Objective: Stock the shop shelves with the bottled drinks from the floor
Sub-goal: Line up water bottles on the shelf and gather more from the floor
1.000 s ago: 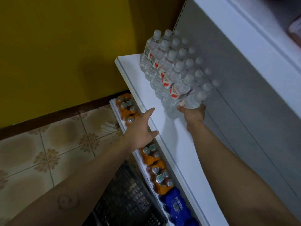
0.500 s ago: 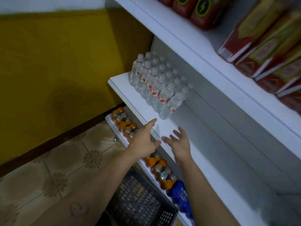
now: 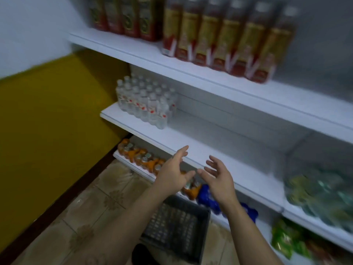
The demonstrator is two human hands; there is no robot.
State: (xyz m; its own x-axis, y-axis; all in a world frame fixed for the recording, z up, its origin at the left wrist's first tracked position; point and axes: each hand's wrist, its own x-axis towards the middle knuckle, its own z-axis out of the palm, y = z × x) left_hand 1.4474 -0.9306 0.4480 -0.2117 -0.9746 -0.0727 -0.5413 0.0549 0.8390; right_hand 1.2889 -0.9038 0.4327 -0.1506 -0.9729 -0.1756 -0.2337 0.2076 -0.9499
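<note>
Several clear water bottles (image 3: 145, 104) with white caps stand packed together at the left end of the white middle shelf (image 3: 200, 148). My left hand (image 3: 172, 175) and my right hand (image 3: 219, 180) hover side by side in front of that shelf's edge, fingers spread and relaxed, holding nothing. Both hands are well to the right of and below the water bottles. The picture is blurred by head movement.
A dark plastic crate (image 3: 177, 228) sits on the tiled floor below my arms. The bottom shelf holds orange-wrapped bottles (image 3: 141, 157) and blue packs (image 3: 208, 197). Red and gold bottles (image 3: 219, 39) line the top shelf. Greenish packs (image 3: 321, 197) fill the right section. A yellow wall stands left.
My right hand let go of the water bottles and pulled back from them. Both hands now hang open before the shelf, and my view has lifted and drawn back.
</note>
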